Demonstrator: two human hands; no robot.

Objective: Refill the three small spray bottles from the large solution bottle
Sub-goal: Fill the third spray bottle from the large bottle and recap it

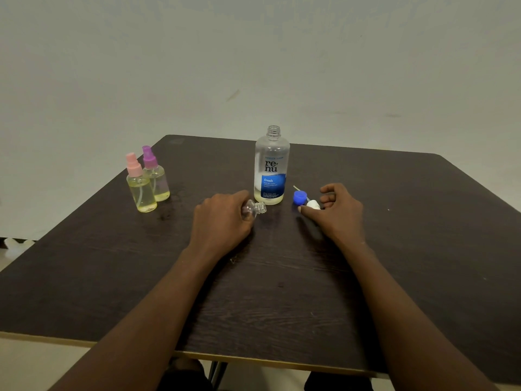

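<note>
The large solution bottle [271, 167] stands uncapped at the table's middle, with a little yellowish liquid at its bottom. My left hand [222, 221] grips an uncapped small clear bottle [253, 209], tilted with its threaded neck pointing right. My right hand [335, 213] hovers over a white cap [313, 204], fingers loosely curled, thumb touching it. A blue spray head [299, 197] with its thin tube lies beside the large bottle. At the left stand two small bottles of yellowish liquid, one pink-topped [138, 185], one purple-topped [156, 174].
The dark wooden table [282, 292] reaches a pale wall behind. Its near edge runs along the bottom of the view, with metal legs below. Pale floor shows at the left.
</note>
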